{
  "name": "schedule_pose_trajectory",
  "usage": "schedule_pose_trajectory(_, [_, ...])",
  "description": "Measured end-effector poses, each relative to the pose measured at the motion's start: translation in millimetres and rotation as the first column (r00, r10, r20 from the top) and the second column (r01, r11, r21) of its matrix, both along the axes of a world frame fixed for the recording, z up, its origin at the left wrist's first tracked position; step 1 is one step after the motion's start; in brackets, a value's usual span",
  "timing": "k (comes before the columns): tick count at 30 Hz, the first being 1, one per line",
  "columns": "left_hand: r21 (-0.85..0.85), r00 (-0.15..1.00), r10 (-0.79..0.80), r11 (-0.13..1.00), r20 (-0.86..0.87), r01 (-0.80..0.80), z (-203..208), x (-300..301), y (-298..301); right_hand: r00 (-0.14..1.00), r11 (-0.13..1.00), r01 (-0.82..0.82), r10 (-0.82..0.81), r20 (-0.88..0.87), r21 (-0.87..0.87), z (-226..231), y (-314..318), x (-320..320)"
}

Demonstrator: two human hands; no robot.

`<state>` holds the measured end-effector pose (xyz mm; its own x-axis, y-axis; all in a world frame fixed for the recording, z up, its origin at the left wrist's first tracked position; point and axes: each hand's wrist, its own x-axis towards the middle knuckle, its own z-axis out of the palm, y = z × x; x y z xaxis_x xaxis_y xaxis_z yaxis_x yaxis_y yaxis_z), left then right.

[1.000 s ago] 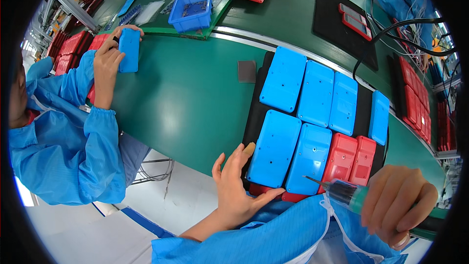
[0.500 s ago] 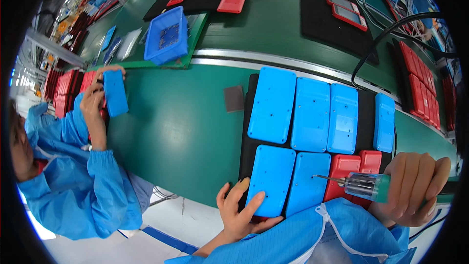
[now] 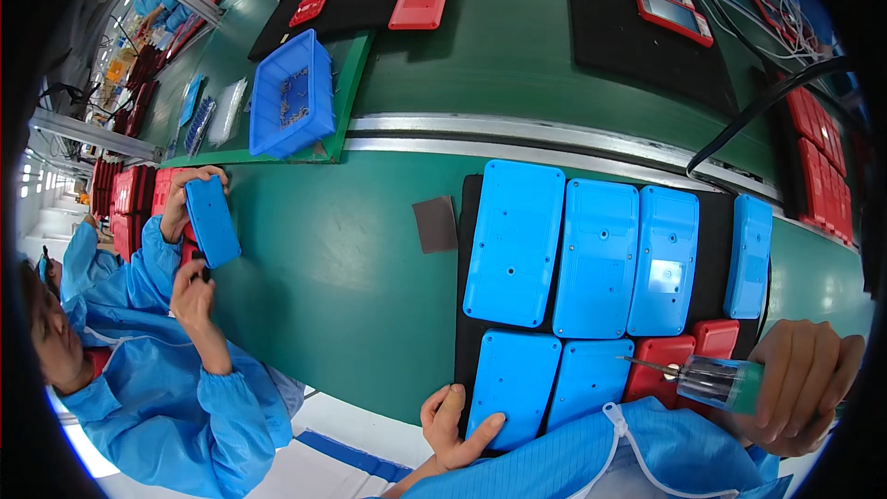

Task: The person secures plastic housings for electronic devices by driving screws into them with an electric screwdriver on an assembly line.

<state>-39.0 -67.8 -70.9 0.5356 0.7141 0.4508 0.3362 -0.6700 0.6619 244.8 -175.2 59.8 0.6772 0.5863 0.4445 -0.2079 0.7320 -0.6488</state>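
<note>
My right hand [image 3: 802, 386] is closed around a screwdriver [image 3: 716, 383] with a clear front and green collar. Its thin bit points left, with the tip over the right edge of a blue device cover [image 3: 588, 374] in the near row. My left hand [image 3: 455, 432] lies at the near-left corner of another blue cover [image 3: 514, 386], thumb on its face and forefinger beside its edge, the two spread apart. Several more blue covers, such as the large one [image 3: 514, 242], lie in the far row on a black mat [image 3: 714, 263]. Red cases [image 3: 658, 365] sit by the screwdriver, partly hidden by it.
A grey square pad [image 3: 435, 225] lies left of the mat. Beyond it stands a blue bin [image 3: 294, 100] of small metal parts. At left a co-worker holds a blue cover [image 3: 213, 222]. A metal rail [image 3: 517, 134] crosses behind; a black cable [image 3: 753, 115] arches at right.
The view has shifted, so the mat and covers sit lower. The screwdriver tip has moved right, from over the near-row cover to its edge. The co-worker's nearer hand has dropped off their cover.
</note>
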Motion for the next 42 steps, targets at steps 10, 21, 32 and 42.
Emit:
schedule_pose_trajectory(10, [-0.345,0.985,0.137,0.924,-0.105,-0.165,-7,-12,-7,0.984,0.990,0.061,-0.082,0.159,0.130,28,41,2])
schedule_pose_trajectory(21, [-0.371,0.980,0.165,0.922,0.107,-0.114,-33,-16,-9,0.923,0.984,0.156,-0.177,0.341,0.090,18,8,41])
schedule_pose_trajectory(32, [-0.845,0.818,0.533,0.522,0.218,-0.115,19,35,-9,0.906,0.975,0.165,-0.210,0.367,0.148,27,-10,41])
schedule_pose_trajectory(42, [0.024,0.987,-0.162,0.986,-0.019,0.163,13,15,-1,0.861,0.934,-0.237,0.073,0.504,0.268,10,-85,84])
